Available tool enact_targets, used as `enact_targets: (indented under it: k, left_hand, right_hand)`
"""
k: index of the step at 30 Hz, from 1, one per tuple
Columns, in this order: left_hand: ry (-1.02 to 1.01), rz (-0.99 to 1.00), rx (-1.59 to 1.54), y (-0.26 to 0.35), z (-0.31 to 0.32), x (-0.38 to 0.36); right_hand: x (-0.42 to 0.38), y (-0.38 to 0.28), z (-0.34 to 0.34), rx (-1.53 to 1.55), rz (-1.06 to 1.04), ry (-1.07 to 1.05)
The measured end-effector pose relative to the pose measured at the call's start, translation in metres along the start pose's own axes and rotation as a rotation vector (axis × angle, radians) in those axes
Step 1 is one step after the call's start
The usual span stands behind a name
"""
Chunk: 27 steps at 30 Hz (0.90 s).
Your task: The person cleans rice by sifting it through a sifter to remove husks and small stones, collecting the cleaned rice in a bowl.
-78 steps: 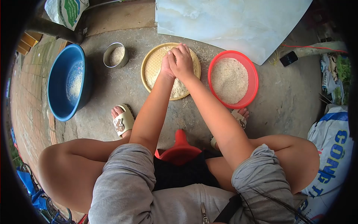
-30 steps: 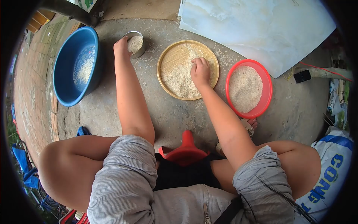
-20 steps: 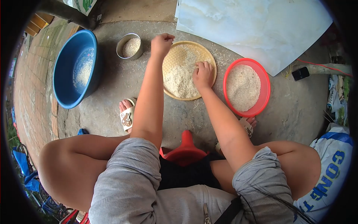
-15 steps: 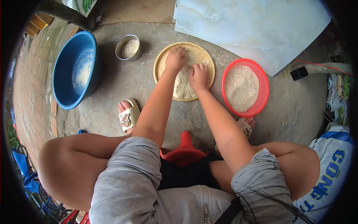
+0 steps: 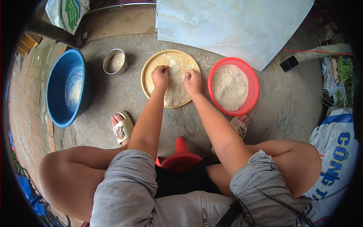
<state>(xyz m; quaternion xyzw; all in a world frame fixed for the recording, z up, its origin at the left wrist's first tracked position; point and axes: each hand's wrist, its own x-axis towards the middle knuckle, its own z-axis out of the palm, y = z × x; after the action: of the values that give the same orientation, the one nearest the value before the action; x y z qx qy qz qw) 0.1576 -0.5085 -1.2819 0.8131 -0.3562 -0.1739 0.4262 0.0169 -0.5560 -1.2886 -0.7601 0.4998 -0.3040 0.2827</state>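
- Pale grains [image 5: 176, 90], apparently rice: spread on the round woven tray [image 5: 170, 51], heaped toward its near side, with bare weave showing in places.
- Handling, as judged: loose and dry, light by the pinch, apt to slip between fingertips; best gathered from the heap. The tray looks light and fairly stiff; hold it by opposite sides of its raised rim, kept level against spillage.
- Left hand [image 5: 160, 78]: over the tray's left half, fingers curled inward. Cannot tell whether grains are pinched.
- Right hand [image 5: 193, 81]: over the tray's right side, fingers likewise bent; contents hidden.
- Red basin [image 5: 252, 89]: just right of the tray, holding similar grain.
- Metal bowl [image 5: 109, 57]: left of the tray, well apart, part filled with grain.
- Blue basin [image 5: 60, 87]: farther left, a pale patch of grain inside.
- Concrete floor [image 5: 281, 109]: carries all the vessels; stray grains scattered around the tray.
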Motion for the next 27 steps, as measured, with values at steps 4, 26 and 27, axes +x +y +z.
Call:
enact_targets:
  k: [4,26,27]
  left_hand:
    - [-0.309,-0.28,-0.422,0.018,0.001,0.014]
    - [-0.332,0.304,0.176,0.015,0.027,-0.011]
    - [-0.383,0.296,0.179,0.016,0.026,-0.007]
  right_hand:
    - [0.012,-0.008,0.002,0.31,0.391,0.069]
    - [0.02,0.004,-0.007,1.04,0.961,0.001]
    - [0.019,0.003,-0.007,1.025,0.948,-0.001]
